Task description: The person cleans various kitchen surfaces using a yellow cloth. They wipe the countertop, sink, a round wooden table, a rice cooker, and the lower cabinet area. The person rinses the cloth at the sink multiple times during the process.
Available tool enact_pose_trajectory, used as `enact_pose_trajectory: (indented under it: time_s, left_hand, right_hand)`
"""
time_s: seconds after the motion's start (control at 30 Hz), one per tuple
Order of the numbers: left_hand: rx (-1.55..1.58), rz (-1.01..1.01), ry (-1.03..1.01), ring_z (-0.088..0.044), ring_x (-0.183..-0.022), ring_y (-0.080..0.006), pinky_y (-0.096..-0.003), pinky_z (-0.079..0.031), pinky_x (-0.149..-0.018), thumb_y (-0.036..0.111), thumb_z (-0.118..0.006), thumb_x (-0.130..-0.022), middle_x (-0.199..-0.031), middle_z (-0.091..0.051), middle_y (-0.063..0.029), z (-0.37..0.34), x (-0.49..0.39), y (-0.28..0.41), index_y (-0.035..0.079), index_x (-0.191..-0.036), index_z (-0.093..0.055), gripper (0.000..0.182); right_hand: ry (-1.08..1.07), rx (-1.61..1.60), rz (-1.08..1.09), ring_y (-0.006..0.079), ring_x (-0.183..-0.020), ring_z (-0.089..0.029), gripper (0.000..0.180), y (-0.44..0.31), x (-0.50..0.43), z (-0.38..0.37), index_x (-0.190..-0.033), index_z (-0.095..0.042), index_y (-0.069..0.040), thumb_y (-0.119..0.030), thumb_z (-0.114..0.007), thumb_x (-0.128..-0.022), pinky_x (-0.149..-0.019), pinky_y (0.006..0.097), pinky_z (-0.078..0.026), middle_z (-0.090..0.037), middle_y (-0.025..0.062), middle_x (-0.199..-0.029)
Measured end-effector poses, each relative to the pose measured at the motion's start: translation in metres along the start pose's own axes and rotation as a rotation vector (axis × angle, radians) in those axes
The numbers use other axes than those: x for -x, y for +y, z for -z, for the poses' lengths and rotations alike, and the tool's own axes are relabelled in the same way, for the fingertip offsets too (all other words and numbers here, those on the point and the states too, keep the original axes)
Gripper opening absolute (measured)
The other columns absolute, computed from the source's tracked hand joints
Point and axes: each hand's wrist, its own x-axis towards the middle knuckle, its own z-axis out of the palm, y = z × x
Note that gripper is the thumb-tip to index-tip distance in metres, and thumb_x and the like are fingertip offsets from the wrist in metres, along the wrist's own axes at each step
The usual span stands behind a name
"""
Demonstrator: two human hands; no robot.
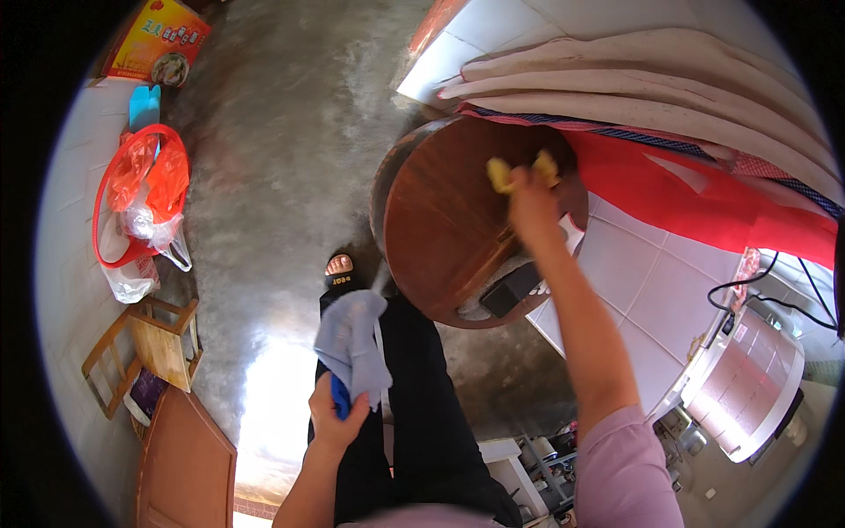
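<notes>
My left hand (337,416) grips a light grey cloth (356,333) together with something blue (340,398), in front of my black trousers. The cloth hangs up and away from my fingers. Over a round brown wooden tabletop (442,218), my right hand (533,208) is shut on a yellow cloth-like thing (500,175) that sticks out on both sides of the fist. Motion blurs that hand, so I cannot tell whether the yellow thing touches the wood. A dark flat rectangular object (505,297) lies near the tabletop's close edge, partly beside my forearm.
White tiled surface (634,264) adjoins the table on the right, with red fabric (700,191) and thick folded beige cloth (627,86) above. A pink appliance (746,383) with a black cord stands beyond. Leftward are a red basket (96,224) of plastic bags and a wooden chair (162,343).
</notes>
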Motion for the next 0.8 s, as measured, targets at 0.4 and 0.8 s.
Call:
enact_pose_trajectory:
  time_s: [0.4,0.8]
  left_hand:
    - [-0.253,-0.241,0.024,-0.052,-0.06,-0.0227,-0.0311,-0.042,-0.056,0.009,-0.07,-0.072,-0.07,-0.053,-0.013,0.012,-0.054,0.028,0.0,-0.084,-0.052,0.023]
    - [-1.051,-0.45,-0.2,-0.054,-0.097,-0.0366,-0.0427,-0.048,-0.079,0.023,-0.075,-0.07,-0.108,-0.051,-0.02,-0.143,-0.182,0.1,-0.002,-0.11,-0.057,0.05]
  right_hand:
    - [-0.026,-0.423,0.127,0.0323,-0.095,-0.051,0.021,-0.164,0.2,-0.114,-0.1,-0.053,-0.007,-0.006,-0.052,-0.08,-0.083,0.0444,-0.04,-0.049,0.0137,-0.098]
    - [0.012,-1.644,-0.651,0.0125,-0.094,-0.057,0.043,0.001,0.294,-0.052,-0.111,-0.053,-0.004,0.007,-0.052,-0.07,-0.086,0.0265,-0.045,-0.06,0.0026,-0.101]
